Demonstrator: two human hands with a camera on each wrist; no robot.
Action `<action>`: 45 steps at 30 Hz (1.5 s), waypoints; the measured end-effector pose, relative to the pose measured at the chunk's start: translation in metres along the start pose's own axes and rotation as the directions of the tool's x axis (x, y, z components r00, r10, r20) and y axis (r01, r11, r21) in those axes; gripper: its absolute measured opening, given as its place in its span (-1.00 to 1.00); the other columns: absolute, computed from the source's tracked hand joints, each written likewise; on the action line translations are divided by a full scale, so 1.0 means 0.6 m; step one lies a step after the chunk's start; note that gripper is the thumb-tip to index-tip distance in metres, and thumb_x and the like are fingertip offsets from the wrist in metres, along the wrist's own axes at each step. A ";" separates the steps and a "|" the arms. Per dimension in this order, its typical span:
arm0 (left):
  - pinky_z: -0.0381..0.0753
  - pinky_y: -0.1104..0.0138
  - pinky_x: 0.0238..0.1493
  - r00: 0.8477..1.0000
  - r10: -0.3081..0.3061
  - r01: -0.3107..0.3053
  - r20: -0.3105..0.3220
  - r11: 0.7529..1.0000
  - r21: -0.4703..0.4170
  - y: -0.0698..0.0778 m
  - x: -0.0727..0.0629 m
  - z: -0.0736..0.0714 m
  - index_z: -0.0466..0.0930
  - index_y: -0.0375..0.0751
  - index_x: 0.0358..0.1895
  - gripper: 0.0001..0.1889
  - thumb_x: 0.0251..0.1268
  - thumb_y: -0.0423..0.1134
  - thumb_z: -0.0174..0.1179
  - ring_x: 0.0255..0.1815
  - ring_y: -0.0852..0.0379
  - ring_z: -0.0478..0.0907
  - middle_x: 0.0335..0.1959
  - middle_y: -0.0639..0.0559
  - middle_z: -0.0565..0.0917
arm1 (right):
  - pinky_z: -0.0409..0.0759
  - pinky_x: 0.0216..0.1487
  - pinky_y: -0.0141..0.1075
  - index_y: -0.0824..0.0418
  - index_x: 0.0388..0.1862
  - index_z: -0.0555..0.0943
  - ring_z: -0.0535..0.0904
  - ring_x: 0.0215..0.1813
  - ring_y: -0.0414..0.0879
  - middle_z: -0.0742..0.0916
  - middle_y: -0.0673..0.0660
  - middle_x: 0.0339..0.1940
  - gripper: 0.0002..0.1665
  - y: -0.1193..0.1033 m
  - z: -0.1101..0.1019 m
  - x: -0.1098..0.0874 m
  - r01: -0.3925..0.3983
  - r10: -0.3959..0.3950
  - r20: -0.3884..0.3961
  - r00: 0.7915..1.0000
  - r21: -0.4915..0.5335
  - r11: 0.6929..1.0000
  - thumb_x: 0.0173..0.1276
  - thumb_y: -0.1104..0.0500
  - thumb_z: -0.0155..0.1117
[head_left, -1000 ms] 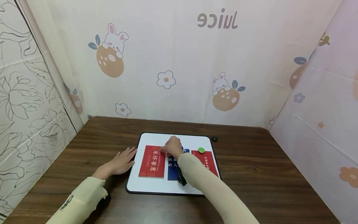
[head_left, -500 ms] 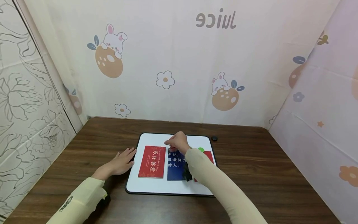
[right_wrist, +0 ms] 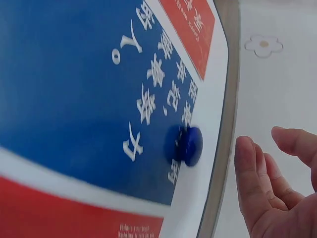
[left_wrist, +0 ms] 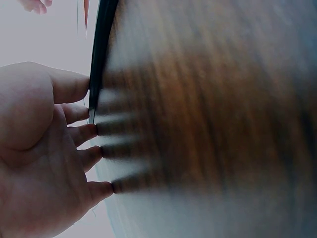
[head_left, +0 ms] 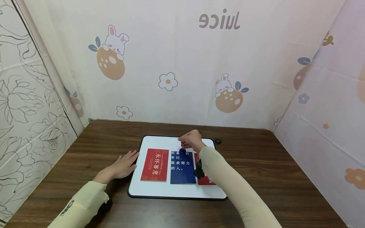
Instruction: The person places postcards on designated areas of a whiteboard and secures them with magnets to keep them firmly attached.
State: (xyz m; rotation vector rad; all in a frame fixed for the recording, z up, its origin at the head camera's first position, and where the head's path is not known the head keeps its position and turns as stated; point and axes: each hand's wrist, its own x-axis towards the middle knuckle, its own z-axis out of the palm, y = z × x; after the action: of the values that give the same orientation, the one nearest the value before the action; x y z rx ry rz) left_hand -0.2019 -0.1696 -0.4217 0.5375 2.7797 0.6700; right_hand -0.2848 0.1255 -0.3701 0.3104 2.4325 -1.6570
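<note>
A white board (head_left: 155, 189) with a black rim lies on the table. On it are a red card (head_left: 155, 172), a blue card (head_left: 183, 174) and, at the right, another red card (head_left: 206, 180) partly behind the right sleeve. The round blue magnet (right_wrist: 192, 146) sits at the blue card's top edge. My right hand (head_left: 192, 140) hovers just above that magnet, apart from it; in the right wrist view its fingers are loosely bent around nothing. My left hand (head_left: 122, 164) lies spread on the table, its fingertips touching the board's left rim, as the left wrist view also shows.
A small black disc (head_left: 218, 141) lies on the dark wooden table (head_left: 265, 164), beyond the board's upper right corner. Patterned curtains (head_left: 194, 101) stand behind the table and along both sides.
My right hand has let go of the blue magnet and moved up and to the right, uncovering magnet and blue card. It now hides the green magnet. The left hand stays put.
</note>
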 end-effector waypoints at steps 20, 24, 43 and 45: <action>-0.18 -0.31 0.29 1.000 -0.008 0.008 0.000 1.000 0.007 -0.005 0.004 -0.001 0.09 -0.40 0.44 -0.39 0.43 -0.23 0.02 0.46 -0.37 -0.11 0.42 -0.42 0.11 | 0.64 -0.14 -0.20 0.45 -0.05 0.62 0.70 -0.18 0.08 0.70 0.32 -0.17 -0.67 0.016 -0.114 0.019 -0.047 0.052 -0.078 0.996 0.059 0.997 0.29 0.24 0.33; -0.18 -0.31 0.29 1.000 -0.008 0.008 -0.001 1.000 0.001 -0.004 0.002 0.000 0.09 -0.41 0.44 -0.39 0.43 -0.24 0.01 0.46 -0.37 -0.10 0.42 -0.43 0.11 | 0.63 -0.13 -0.19 0.46 -0.02 0.60 0.69 -0.17 0.09 0.69 0.34 -0.14 -0.65 0.019 -0.131 0.024 -0.047 0.053 -0.097 0.994 0.068 0.997 0.30 0.24 0.31; -0.18 -0.30 0.30 1.000 -0.013 0.013 0.001 1.000 0.003 -0.001 0.002 0.000 0.10 -0.41 0.44 -0.39 0.42 -0.24 0.02 0.46 -0.36 -0.10 0.42 -0.42 0.11 | 0.62 -0.07 -0.16 0.46 -0.09 0.57 0.68 -0.29 0.01 0.69 0.21 -0.38 -0.72 0.049 -0.211 0.049 -0.073 0.100 -0.247 0.964 0.116 0.991 0.27 0.31 0.31; -0.19 -0.30 0.30 1.000 -0.014 0.014 0.001 1.000 0.004 -0.002 0.002 0.001 0.10 -0.41 0.44 -0.40 0.42 -0.25 0.01 0.46 -0.36 -0.10 0.43 -0.42 0.11 | 0.63 -0.10 -0.17 0.46 -0.09 0.57 0.68 -0.31 -0.01 0.69 0.22 -0.38 -0.72 0.051 -0.218 0.050 -0.076 0.103 -0.253 0.962 0.114 0.991 0.27 0.31 0.30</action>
State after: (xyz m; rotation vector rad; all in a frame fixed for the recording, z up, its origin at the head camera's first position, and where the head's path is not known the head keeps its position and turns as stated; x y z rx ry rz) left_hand -0.2029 -0.1699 -0.4229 0.5185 2.7818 0.6609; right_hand -0.3094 0.2604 -0.3582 0.6817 2.4703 -1.8060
